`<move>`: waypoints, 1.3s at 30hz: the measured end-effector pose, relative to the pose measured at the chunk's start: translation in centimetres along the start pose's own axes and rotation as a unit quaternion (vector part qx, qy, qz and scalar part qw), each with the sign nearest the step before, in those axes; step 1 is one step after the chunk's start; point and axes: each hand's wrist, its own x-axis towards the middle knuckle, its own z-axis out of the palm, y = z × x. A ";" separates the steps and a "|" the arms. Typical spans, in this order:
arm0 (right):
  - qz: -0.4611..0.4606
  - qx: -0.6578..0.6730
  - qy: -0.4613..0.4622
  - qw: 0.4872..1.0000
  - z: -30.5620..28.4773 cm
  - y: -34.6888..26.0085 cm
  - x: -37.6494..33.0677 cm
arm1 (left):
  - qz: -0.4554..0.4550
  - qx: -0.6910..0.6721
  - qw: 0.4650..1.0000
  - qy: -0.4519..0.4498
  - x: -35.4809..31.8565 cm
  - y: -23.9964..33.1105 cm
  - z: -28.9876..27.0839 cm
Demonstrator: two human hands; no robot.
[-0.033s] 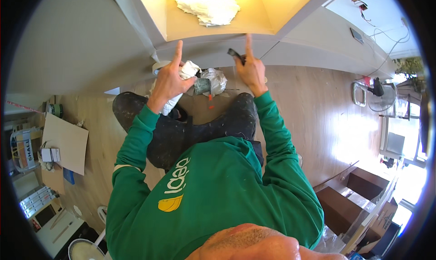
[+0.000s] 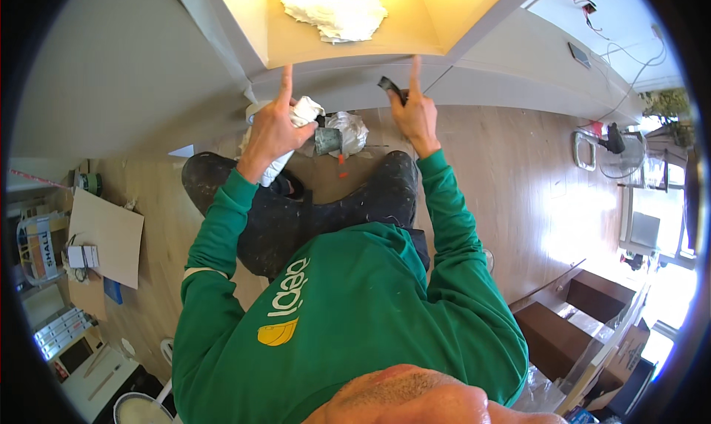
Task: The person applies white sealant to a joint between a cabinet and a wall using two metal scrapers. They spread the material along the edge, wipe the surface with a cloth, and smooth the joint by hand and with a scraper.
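My left hand [image 2: 272, 131] is curled round a crumpled white cloth [image 2: 306, 111], which also hangs below the wrist. Its index finger stretches up toward the lower edge of a lit niche [image 2: 355, 55]. In my right hand [image 2: 416, 119] is a short, dark, narrow tool [image 2: 392, 89], its kind not clear. The right index finger points straight up, its tip at the same edge. A white, ragged-edged mass [image 2: 337, 13] lies inside the niche. Between my knees and the panel stand a grey-green pot [image 2: 327, 141] and a clear plastic bag [image 2: 349, 130].
Something with an orange-red part [image 2: 342, 166] lies on the wooden floor [image 2: 511, 172] by the pot. Open brown boxes [image 2: 548, 335] stand at the lower right. A beige board [image 2: 107, 235] leans at the left. Loose wires [image 2: 590, 8] hang from the wall at upper right.
My right hand has shifted slightly to the right along the edge with the dark tool. My left hand has moved a little to the left, still with the cloth.
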 end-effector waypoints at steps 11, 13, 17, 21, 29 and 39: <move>0.208 0.524 0.150 0.812 -1.1 -1.3 2.8 | 0.068 0.161 0.985 -0.011 2.9 1.2 3.0; 0.223 0.520 0.185 0.804 -1.1 -1.6 4.1 | 0.058 0.178 0.982 -0.016 2.5 0.5 1.9; 0.217 0.496 0.210 0.814 2.2 -4.8 4.4 | 0.036 0.206 0.978 -0.008 1.2 -1.2 0.2; 0.203 0.504 0.157 0.825 7.1 -12.0 3.3 | 0.050 0.209 0.976 0.025 0.9 -0.8 0.4; 0.222 0.499 0.205 0.812 4.8 -8.7 3.8 | -0.037 0.047 0.998 0.028 -6.0 -0.7 -4.0; 0.197 0.502 0.187 0.821 8.4 -12.6 3.9 | -0.058 -0.003 0.994 0.092 -13.7 -1.4 -7.2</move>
